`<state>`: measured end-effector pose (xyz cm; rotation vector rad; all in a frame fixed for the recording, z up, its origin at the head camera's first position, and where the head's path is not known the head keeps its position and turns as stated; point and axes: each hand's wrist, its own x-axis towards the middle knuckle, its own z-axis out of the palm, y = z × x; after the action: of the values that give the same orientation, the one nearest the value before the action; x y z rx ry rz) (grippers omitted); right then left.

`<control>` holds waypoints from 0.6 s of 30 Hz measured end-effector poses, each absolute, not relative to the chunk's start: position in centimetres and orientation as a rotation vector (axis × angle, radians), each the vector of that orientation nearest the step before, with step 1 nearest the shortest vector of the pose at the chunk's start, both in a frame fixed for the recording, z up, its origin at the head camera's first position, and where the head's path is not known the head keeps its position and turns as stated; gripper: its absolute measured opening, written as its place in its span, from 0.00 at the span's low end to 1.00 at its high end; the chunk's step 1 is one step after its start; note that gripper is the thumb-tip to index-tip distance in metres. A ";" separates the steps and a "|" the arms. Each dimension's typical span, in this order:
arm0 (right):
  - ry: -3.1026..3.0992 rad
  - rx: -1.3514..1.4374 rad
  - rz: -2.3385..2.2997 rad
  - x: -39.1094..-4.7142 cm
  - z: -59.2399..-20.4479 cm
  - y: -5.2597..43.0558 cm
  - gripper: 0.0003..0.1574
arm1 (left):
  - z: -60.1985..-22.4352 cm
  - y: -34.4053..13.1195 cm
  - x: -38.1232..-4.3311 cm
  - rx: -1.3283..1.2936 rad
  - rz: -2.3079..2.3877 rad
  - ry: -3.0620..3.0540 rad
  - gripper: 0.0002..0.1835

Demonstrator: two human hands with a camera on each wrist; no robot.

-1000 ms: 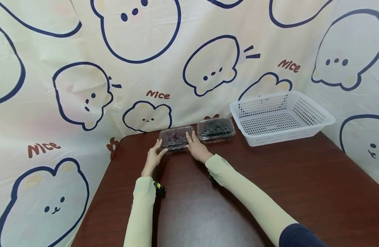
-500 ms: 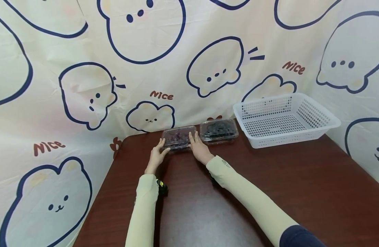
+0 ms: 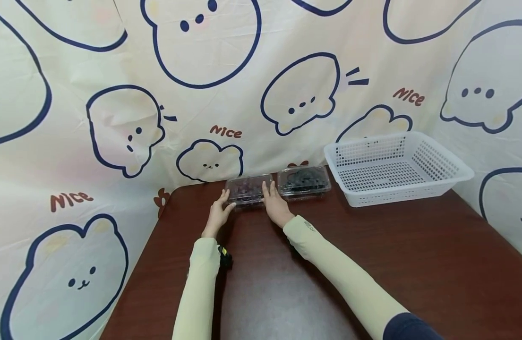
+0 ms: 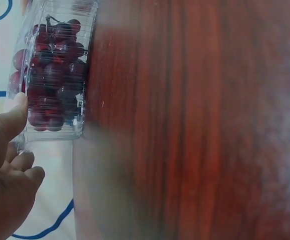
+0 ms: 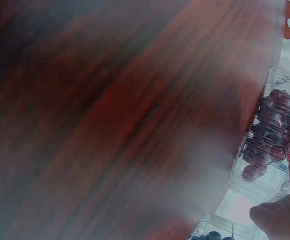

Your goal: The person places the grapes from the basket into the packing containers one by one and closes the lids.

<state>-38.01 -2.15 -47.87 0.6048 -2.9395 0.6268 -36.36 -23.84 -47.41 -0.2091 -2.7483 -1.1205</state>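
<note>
A clear plastic box of dark red grapes (image 3: 249,189) lies at the back edge of the brown table. At its left end, my left hand (image 3: 216,217) grips the corner; in the left wrist view the thumb (image 4: 20,102) lies on the lid's edge and the fingertips (image 4: 34,175) curl beside the end wall. My right hand (image 3: 277,205) holds the right end, two fingers reaching over the lid. In the right wrist view the right hand (image 5: 284,210) is partly cut off by the frame edge. Grapes (image 4: 52,70) show through the plastic.
To the right, a second clear box (image 3: 304,180) with darker, blackish fruit sits close beside the first. Further right stands a white perforated plastic basket (image 3: 397,194). A printed cloth wall (image 3: 201,108) rises directly behind the table (image 3: 371,245).
The scene has shifted slightly right and down as the head turns a little. Both hands stay on the grape box, which keeps its place beside the second box.
</note>
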 end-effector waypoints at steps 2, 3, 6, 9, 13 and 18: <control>-2.939 0.605 0.638 -38.0 -47.9 -2.1 0.38 | -47.4 -23.7 -36.5 -0.205 -1.129 -2.745 0.32; -2.936 0.608 0.659 -38.0 -47.9 -2.1 0.39 | -47.4 -23.6 -36.5 -0.200 -1.136 -2.742 0.32; -2.932 0.609 0.671 -38.1 -47.9 -2.0 0.38 | -47.4 -23.4 -36.5 -0.186 -1.144 -2.739 0.32; -2.932 0.597 0.660 -38.3 -47.7 -2.1 0.38 | -47.4 -23.3 -36.5 -0.188 -1.153 -2.733 0.31; -2.949 0.565 0.621 -38.5 -47.5 -2.3 0.37 | -47.3 -23.2 -36.5 -0.193 -1.170 -2.730 0.31; -2.956 0.565 0.630 -38.6 -47.7 -2.3 0.37 | -47.5 -23.4 -36.3 -0.203 -1.177 -2.742 0.31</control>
<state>-38.59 -2.33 -47.69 0.5651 -2.9564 0.6299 -36.35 -23.35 -47.47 -0.2027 -2.7418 -1.1773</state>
